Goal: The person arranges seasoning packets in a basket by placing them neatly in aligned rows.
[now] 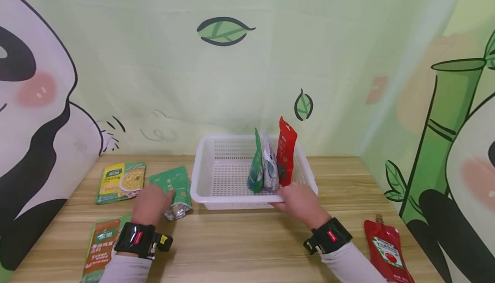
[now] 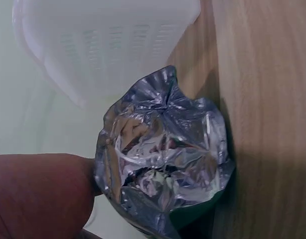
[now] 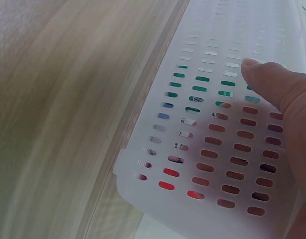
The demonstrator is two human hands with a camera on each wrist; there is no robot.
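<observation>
On the left, a green pouch (image 1: 170, 179) has my left hand (image 1: 151, 203) at its near side, with the thumb laid along it and the other fingers hidden. Its crinkled silver foil bottom (image 2: 163, 154) faces the left wrist camera, the thumb (image 2: 43, 194) right against its edge. My right hand (image 1: 299, 201) grips the near rim of a white slotted basket (image 1: 236, 199), thumb (image 3: 265, 77) on the outer wall. Inside the basket, toward its right side, stand a green packet (image 1: 255, 167), a white and purple packet (image 1: 270, 167) and a red packet (image 1: 286, 152).
A yellow and green packet (image 1: 116, 182) lies at the back left of the wooden table (image 1: 247, 244). In front of it is a brown and green packet (image 1: 100, 244), partly under the left forearm. A red spouted pouch (image 1: 386, 248) lies at right. Behind hangs a panda-print backdrop (image 1: 154, 59).
</observation>
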